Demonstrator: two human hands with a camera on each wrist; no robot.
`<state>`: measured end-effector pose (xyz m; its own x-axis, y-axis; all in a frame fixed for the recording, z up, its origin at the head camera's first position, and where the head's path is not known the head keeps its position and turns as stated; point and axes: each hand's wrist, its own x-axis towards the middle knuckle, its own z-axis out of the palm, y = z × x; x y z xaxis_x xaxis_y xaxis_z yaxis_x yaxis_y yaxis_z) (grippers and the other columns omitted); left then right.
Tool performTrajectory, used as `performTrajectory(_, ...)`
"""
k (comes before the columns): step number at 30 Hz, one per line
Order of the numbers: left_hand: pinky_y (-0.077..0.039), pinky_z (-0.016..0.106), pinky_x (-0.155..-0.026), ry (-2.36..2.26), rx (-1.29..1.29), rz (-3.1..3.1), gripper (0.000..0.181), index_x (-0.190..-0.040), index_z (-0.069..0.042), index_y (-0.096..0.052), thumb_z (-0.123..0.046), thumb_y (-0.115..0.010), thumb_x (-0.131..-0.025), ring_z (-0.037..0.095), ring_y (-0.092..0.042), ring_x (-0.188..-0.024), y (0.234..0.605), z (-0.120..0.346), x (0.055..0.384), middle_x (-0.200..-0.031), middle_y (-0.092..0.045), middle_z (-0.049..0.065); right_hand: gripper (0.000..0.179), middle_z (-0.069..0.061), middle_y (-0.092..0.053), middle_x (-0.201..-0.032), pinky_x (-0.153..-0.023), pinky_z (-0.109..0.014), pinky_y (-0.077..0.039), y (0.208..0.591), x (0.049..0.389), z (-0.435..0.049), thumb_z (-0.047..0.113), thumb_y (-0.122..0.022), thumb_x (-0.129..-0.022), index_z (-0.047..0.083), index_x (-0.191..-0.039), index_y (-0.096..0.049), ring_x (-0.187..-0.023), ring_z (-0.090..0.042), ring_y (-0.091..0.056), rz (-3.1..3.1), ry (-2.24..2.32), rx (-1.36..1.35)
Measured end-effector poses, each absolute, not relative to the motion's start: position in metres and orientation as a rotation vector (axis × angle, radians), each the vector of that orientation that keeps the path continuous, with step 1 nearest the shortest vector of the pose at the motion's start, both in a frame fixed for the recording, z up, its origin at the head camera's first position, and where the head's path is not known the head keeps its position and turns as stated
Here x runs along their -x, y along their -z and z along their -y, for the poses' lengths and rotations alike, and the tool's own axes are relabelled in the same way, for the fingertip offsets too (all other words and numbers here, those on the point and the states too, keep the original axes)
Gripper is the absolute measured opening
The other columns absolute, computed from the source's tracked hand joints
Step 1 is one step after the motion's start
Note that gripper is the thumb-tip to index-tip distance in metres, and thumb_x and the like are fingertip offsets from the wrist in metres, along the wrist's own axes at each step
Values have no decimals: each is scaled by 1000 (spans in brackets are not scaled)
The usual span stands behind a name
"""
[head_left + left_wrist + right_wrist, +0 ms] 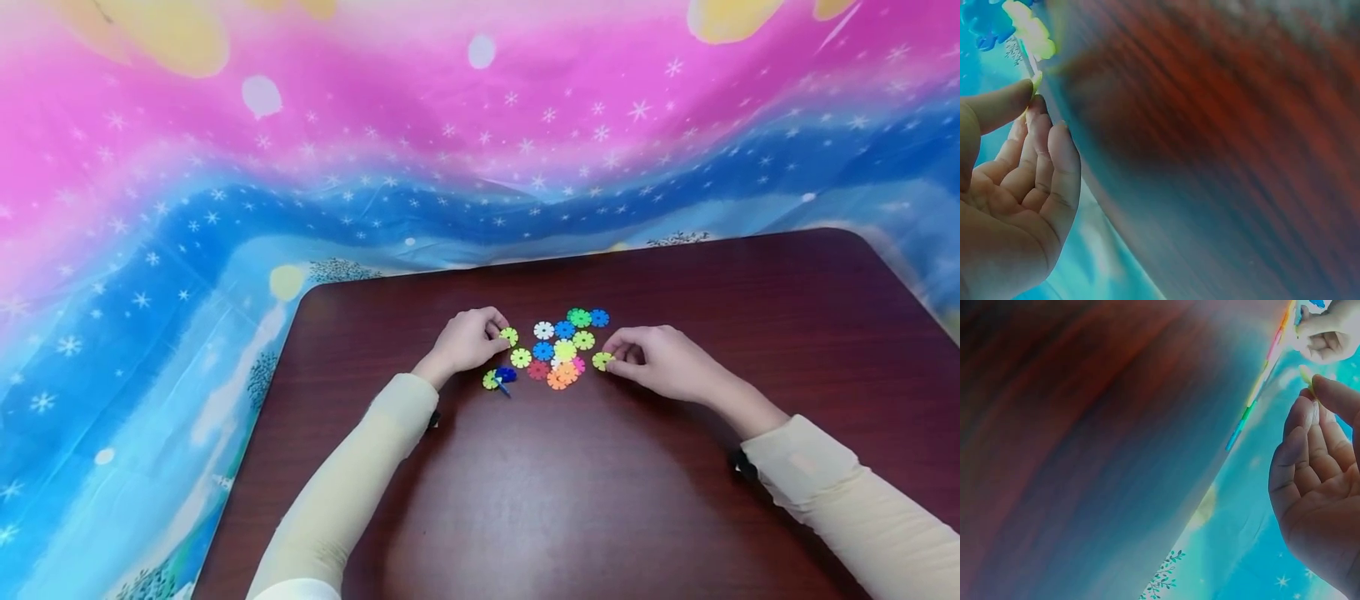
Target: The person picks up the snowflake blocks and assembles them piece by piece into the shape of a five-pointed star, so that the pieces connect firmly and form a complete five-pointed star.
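Note:
My left hand (pixel 472 340) pinches a yellow-green notched plastic disc (pixel 509 337) between thumb and fingertips; in the left wrist view that disc (pixel 1037 80) shows edge-on. Across the pile, the right hand (pixel 666 364) pinches another yellow-green disc (pixel 603 362) at its rim, also seen in the right wrist view as a thin disc (pixel 1305 375). Between the hands lie several such discs: a white disc (pixel 543 331), a green disc (pixel 579 317), a red disc (pixel 538 370) and an orange disc (pixel 557 379). Some overlap. Nearer the left forearm, a dark blue disc (pixel 507 375) touches a yellow-green one, with a blue piece on edge there.
The discs lie on a dark reddish-brown table (pixel 525 500) with rounded far corners. Behind it and along its left side hangs a pink and blue cloth (pixel 420 150) printed with snowflakes. Both forearms, in cream sleeves, reach in over the table from the near side.

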<state>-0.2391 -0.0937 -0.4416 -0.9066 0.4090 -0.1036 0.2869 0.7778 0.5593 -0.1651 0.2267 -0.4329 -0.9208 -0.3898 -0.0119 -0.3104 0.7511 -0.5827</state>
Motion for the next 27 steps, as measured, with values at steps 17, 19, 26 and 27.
performTrajectory(17,-56,33,-72,-1173,-616,-2484,18,-107,-12,-75,-28,-69,-102,17,-70,-84,416,77,212,-91,-77,2,11,10,-68,-85,-66,-33,-52,423,158,-217,19,-83,-90,20,-101,-79,-73,-10,-59,-2950,905,676)
performTrajectory(19,-56,32,-70,-1232,-625,-2421,17,-107,-10,-75,-26,-69,-101,21,-69,-81,414,74,209,-91,-77,4,12,11,-69,-85,-66,-33,-53,422,157,-216,21,-84,-90,20,-100,-79,-73,-10,-59,-2961,905,682)
performTrajectory(26,-63,42,-76,-1421,-581,-2193,15,-108,-2,-74,-15,-71,-100,43,-71,-84,411,64,199,-86,-76,8,13,13,-69,-82,-64,-33,-53,419,151,-209,22,-87,-87,22,-97,-78,-70,-8,-58,-2995,956,730)
performTrajectory(27,-63,43,-76,-1440,-570,-2173,16,-108,-1,-74,-14,-71,-100,45,-71,-86,410,63,197,-85,-76,8,13,13,-69,-81,-64,-32,-52,418,151,-208,22,-87,-87,22,-96,-78,-69,-8,-58,-3001,964,739)
